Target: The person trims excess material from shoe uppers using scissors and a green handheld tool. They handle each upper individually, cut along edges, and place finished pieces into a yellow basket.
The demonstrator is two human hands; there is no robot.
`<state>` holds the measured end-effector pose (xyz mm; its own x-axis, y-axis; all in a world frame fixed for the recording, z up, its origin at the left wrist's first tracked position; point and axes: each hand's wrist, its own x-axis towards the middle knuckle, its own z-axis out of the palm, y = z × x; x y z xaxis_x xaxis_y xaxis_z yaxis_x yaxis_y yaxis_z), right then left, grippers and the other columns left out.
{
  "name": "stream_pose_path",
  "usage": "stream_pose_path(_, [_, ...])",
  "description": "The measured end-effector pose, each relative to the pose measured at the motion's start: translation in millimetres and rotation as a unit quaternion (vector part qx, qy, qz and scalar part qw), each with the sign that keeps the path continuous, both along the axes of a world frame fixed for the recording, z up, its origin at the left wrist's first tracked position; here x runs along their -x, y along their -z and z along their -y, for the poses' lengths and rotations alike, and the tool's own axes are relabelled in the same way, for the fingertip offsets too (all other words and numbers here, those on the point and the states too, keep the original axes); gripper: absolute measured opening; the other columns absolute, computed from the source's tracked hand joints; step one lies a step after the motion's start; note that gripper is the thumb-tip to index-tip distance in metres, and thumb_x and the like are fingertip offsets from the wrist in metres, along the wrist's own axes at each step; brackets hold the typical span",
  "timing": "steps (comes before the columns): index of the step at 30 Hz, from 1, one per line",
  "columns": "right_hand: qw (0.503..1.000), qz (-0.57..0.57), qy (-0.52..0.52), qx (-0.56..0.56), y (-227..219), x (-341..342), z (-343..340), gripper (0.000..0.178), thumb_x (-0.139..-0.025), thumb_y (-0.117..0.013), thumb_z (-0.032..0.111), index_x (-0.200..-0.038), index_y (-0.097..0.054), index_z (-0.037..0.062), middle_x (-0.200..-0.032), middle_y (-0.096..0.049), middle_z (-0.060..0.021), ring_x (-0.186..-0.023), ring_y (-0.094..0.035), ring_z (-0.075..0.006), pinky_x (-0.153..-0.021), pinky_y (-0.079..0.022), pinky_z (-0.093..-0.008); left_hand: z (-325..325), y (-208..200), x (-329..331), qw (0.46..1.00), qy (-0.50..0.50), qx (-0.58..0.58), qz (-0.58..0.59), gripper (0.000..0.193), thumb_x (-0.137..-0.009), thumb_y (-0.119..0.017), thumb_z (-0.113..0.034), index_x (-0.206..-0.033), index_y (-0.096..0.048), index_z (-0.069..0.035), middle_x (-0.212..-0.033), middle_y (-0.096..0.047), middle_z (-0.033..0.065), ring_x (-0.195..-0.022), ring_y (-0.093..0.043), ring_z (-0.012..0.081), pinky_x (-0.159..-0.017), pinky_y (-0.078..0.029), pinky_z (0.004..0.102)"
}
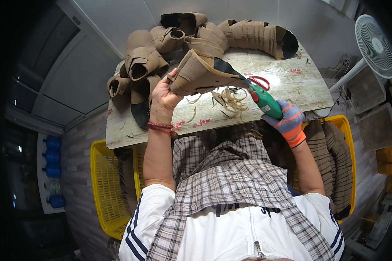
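Note:
My bare left hand (164, 95) is closed on the edge of a tan shoe upper (201, 74), holding it tilted above the table. Its black-lined end points to the right. In my right hand (288, 122), which wears a grey and orange glove, is a green handheld electric cutter (265, 102). The cutter's tip meets the narrow right end of the upper; whether it is cutting there I cannot tell. Under the upper lies a heap of thin tan and black trimmings (229, 102). Red-handled scissors (260, 81) lie just beyond the cutter, their blades hidden.
More tan uppers (140, 56) crowd the left and far side of the worn table (311, 87), some nested in a row (252, 37). Yellow baskets stand on the left (104, 182) and right (350, 161), the right one with stacked uppers. A white fan (376, 45) stands at far right.

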<state>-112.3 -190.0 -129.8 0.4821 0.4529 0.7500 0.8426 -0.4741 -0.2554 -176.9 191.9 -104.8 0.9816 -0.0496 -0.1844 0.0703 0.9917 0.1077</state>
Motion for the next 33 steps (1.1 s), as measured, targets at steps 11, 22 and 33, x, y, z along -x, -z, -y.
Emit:
stream_pose_path(11, [1.000,-0.011,-0.024,-0.001,-4.8,3.8,-7.2,0.051,-0.054,-0.090,0.027,-0.093,-0.064,0.0060,-0.072,-0.064,-0.0101,-0.061,-0.059,-0.0287,-0.056,-0.048,-0.0348,10.8,3.2,-11.6,0.999,0.002,0.001,-0.045,0.028,-0.096,-0.048,-0.012,-0.116,-0.052,0.008,-0.118,-0.058,0.0235,-0.109,-0.058,0.0348,-0.097,-0.047,0.0515])
stream_pose_path(22, [0.997,-0.049,-0.049,-0.045,-5.8,11.8,-24.7,0.054,-0.057,-0.089,0.028,-0.099,-0.065,0.0050,-0.076,-0.066,-0.0120,-0.063,-0.063,-0.0281,-0.058,-0.051,-0.0337,50.7,-22.9,4.2,0.993,-0.072,-0.087,0.039,0.029,-0.097,-0.049,-0.016,-0.119,-0.053,0.002,-0.123,-0.058,0.0166,-0.116,-0.055,0.0302,-0.102,-0.043,0.0495])
stream_pose_path(33, [0.958,-0.250,-0.088,-0.108,-25.5,26.9,-46.4,0.053,-0.063,-0.087,0.034,-0.099,-0.064,0.0015,-0.077,-0.069,-0.0118,-0.066,-0.068,-0.0189,-0.060,-0.053,-0.0293,64.9,-30.8,20.4,0.913,-0.149,-0.312,0.215,0.038,-0.097,-0.049,-0.011,-0.133,-0.045,0.003,-0.131,-0.054,0.0154,-0.121,-0.052,0.0285,-0.103,-0.042,0.0457])
